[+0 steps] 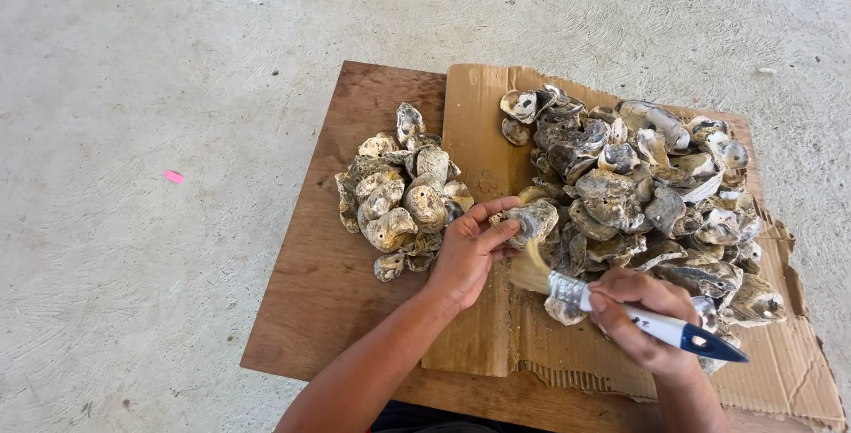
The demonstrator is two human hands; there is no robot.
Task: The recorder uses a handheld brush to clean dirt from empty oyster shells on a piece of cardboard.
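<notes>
Left fingers (493, 217) clamped on oyster shell (532, 218), right fingers (620, 302) gripping paintbrush (620, 307); bare cardboard (474, 132) between 2 heaps

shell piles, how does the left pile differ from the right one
The left pile is smaller and more compact; the right pile is far larger and sprawls wider. The left pile lies on the bare wooden board, the right pile on torn cardboard. The left pile's shells look paler, the right pile's darker and greyer. Both hold rough, crusted oyster-like shells.
</notes>
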